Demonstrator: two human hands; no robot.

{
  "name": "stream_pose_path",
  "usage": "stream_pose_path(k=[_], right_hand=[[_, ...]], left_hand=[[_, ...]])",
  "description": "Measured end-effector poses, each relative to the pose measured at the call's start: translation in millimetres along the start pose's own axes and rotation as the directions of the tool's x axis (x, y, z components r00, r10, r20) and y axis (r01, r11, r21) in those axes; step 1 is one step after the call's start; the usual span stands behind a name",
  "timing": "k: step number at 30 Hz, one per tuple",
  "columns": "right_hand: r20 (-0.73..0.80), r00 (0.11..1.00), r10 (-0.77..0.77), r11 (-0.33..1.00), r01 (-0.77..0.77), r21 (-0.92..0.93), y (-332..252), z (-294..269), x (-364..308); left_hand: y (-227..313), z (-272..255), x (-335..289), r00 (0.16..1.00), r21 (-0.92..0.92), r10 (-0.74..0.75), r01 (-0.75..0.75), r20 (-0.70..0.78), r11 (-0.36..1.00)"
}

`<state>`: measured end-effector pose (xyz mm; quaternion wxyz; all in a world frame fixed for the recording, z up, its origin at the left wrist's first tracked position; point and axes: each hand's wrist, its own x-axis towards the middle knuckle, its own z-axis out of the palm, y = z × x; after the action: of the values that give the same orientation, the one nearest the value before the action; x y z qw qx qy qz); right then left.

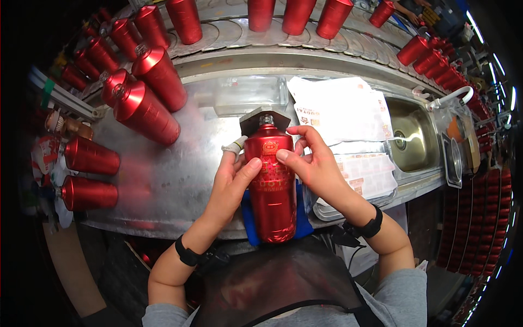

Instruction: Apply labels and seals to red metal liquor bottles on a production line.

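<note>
One metal table (201, 199) at the front, printed sheets (340, 109) to its right, blue cloth (252, 220) at its near edge, red bottle (279, 218) over the cloth, neck pointing away, left hand (231, 182) and right hand (320, 166) flanking it, both thumbs on its face, grip firmness cannot be told.

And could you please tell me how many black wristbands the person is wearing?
2: one wristband is on the left forearm, the other on the right forearm. Each wraps partly out of sight; no others show.
</note>
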<state>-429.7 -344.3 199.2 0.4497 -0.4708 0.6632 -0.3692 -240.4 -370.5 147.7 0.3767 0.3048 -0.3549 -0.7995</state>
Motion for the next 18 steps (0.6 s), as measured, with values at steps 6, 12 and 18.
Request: stream_pose_path(k=[6, 12, 18], right_hand=[[-0.021, 0.996, -0.084, 0.986, 0.08, -0.145, 4, 4, 12], [-0.036, 0.997, -0.062, 0.98, 0.054, -0.193, -6, 9, 15], [-0.037, 0.996, -0.079, 0.97, 0.069, -0.233, -5, 8, 18]], left_hand=[[-2, 1, 5, 1.0, 0.034, -0.003, 0.004, -0.028, 0.999], [-7, -4, 6, 1.0, 0.032, 0.009, -0.009, -0.02, 0.999], [-7, -4, 9, 0.999, 0.05, 0.054, -0.054, -0.001, 0.997]])
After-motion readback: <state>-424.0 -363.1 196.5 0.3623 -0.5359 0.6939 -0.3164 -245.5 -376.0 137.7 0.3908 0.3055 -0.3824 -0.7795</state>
